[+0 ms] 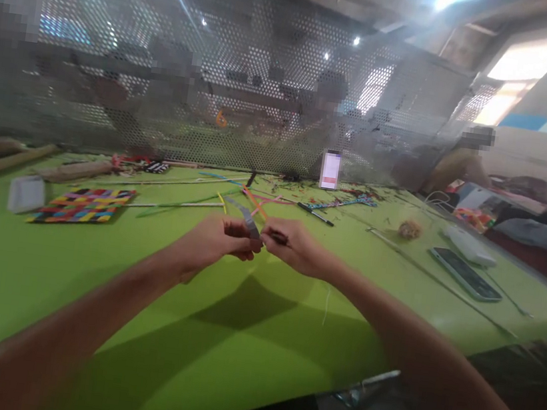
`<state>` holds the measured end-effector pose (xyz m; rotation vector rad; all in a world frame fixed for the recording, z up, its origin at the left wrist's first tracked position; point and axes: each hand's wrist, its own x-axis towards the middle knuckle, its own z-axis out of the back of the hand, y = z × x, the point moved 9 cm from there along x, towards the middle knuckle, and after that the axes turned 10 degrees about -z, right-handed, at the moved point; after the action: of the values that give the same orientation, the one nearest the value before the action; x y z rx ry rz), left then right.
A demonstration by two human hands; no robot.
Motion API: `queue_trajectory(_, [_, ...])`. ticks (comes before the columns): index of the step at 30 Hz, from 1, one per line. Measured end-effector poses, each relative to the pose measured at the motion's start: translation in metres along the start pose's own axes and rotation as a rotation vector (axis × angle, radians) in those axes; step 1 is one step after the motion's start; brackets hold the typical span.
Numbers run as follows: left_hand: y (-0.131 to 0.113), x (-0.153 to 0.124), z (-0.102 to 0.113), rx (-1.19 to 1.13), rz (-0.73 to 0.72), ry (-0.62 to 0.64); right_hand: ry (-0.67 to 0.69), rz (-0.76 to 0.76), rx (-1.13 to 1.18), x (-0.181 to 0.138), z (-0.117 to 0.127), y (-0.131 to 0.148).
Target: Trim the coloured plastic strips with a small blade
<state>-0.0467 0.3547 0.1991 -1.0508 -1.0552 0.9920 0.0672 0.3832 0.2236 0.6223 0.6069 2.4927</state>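
Note:
My left hand (221, 238) is closed in a pinch on a flat grey strip (249, 223), which curves up and away from the fingers. Right beside it, my right hand (293, 242) is curled shut, its fingertips at the lower end of the strip. What lies inside those fingers is hidden. Just beyond the hands, an orange strip (255, 202) slants down toward the right fingertips and crosses a pink strip (277, 200). A short yellow strip (222, 203) lies a little to the left. Both hands are raised above the green table (161, 325), over their shadow.
Left stand a colourful woven mat (87, 202) and a white box (27, 194). A black pen (316, 214) lies beyond my right hand. A lit phone (330, 171) leans at the perforated screen (275, 118). A dark phone (466, 274) and long thin stick (435, 277) are right.

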Motion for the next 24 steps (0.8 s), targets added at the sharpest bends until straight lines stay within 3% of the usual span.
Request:
queue_trajectory(6, [0.003, 0.0, -0.008, 0.025, 0.019, 0.087, -0.069, 0.107, -0.376, -0.002, -0.002, 0.006])
queue_trajectory(9, [0.007, -0.003, -0.018, 0.051, 0.039, 0.181, -0.18, 0.098, -0.498, 0.005, 0.012, 0.003])
queue_trajectory(13, [0.009, -0.008, -0.039, 0.017, 0.027, 0.346, -0.283, -0.053, -0.657, 0.024, 0.048, -0.01])
queue_trajectory(19, [0.015, -0.019, -0.059, -0.017, 0.057, 0.488, -0.305, -0.324, -0.878, 0.055, 0.105, -0.031])
queue_trajectory(24, [0.029, -0.036, -0.08, -0.018, 0.114, 0.664, -0.436, -0.576, -0.892, 0.068, 0.173, -0.064])
